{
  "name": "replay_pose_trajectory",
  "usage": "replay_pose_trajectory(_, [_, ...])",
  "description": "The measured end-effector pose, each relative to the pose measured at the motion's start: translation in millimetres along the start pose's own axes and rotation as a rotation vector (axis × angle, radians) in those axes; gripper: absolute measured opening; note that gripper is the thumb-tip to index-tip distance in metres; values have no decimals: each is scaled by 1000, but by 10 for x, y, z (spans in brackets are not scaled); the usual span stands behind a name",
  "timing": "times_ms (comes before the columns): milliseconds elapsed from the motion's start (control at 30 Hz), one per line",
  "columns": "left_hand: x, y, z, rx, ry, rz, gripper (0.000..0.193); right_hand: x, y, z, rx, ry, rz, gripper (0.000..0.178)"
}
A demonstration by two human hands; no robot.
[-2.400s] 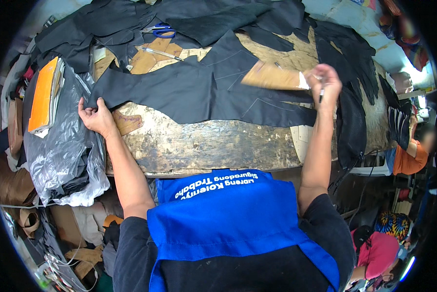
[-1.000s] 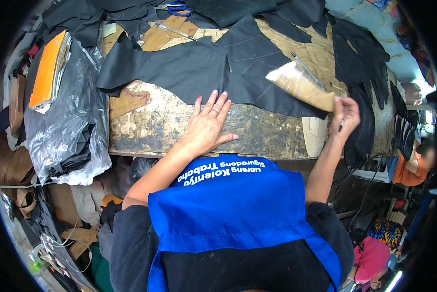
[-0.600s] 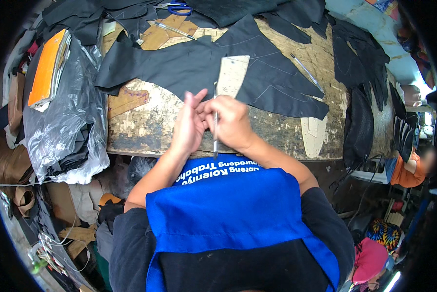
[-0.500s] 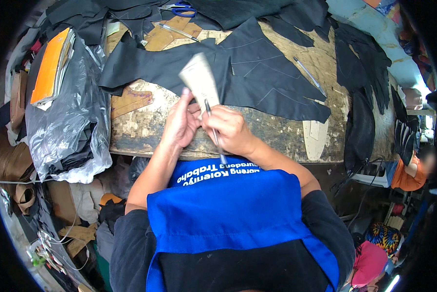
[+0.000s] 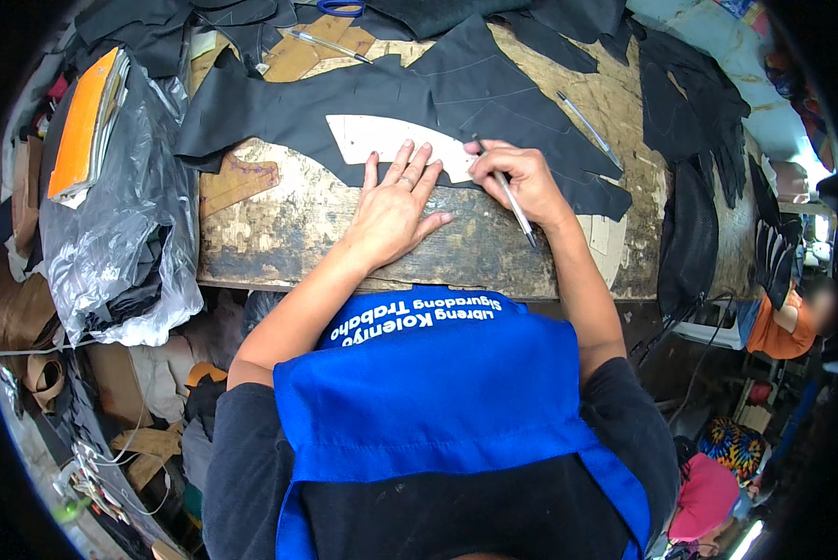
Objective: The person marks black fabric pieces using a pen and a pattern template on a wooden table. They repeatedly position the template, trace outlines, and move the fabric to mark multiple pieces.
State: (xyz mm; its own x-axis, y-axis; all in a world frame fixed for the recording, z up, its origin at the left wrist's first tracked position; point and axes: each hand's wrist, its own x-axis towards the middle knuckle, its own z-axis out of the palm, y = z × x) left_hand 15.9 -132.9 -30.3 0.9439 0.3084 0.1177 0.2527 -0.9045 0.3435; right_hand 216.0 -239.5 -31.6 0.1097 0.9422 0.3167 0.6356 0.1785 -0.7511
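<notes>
A white curved pattern piece point(image 5: 368, 135) lies flat on a black leather-like sheet point(image 5: 279, 107) near the worktable's front edge. My left hand point(image 5: 396, 215) rests on its lower edge, palm down with fingers spread. At the piece's right end is my right hand point(image 5: 522, 175), closed around a pen point(image 5: 516, 207) that slants with its lower end toward me. The right fingers touch or nearly touch the pattern; which end of the pen is the tip I cannot tell. Pale drawn lines cross the right part of the sheet.
A second pen point(image 5: 587, 129) lies at the right, above a cream pattern piece point(image 5: 607, 245). Brown card patterns point(image 5: 240, 182) and another pen point(image 5: 330, 47) lie left and far. An orange-covered book point(image 5: 85, 126) sits on a plastic bag point(image 5: 120, 252). A person in orange point(image 5: 781, 327) is at far right.
The pattern piece, held up in my hands before, now lies flat on the black sheet. My left hand has flattened onto it; my right hand has moved right with the pen.
</notes>
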Motion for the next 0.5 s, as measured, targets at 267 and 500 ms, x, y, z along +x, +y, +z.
replay_pose_trajectory(267, [-2,14,121,44,9,-65,75,-87,130,43,101,286,183,20])
replay_pose_trajectory(500, [-4,81,118,89,2,-98,73,-88,148,24,28,233,94,15])
